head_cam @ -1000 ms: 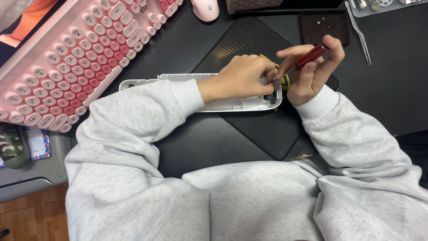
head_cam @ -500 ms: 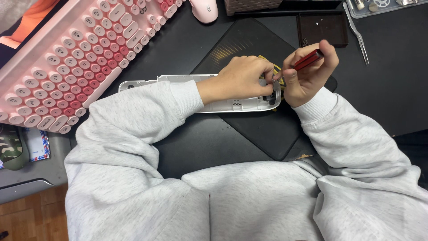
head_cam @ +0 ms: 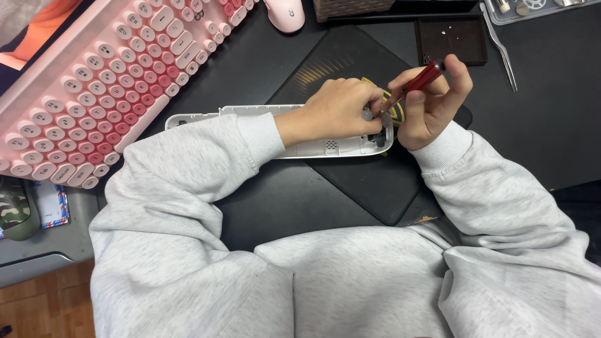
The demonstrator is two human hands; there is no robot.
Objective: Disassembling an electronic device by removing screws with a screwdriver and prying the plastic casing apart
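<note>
A long white plastic casing (head_cam: 325,148) lies on a black mat (head_cam: 350,181), its right end under both hands. My left hand (head_cam: 335,111) rests on that end with fingers curled, pinching a small grey part at the casing's corner. My right hand (head_cam: 432,103) grips a red-handled screwdriver (head_cam: 421,80), tilted, with its thin metal tip pointing down-left into the casing's right end beside my left fingertips. Grey sleeves cover both forearms.
A pink keyboard (head_cam: 100,81) lies at the upper left, a pink mouse (head_cam: 285,12) at the top. A small dark tray (head_cam: 452,39) and metal tweezers (head_cam: 501,44) sit at the upper right on the black desk. A camouflage-patterned object (head_cam: 15,213) sits at the left edge.
My right hand has shifted slightly, tilting the screwdriver's handle up and to the right. My left hand stays on the casing's end.
</note>
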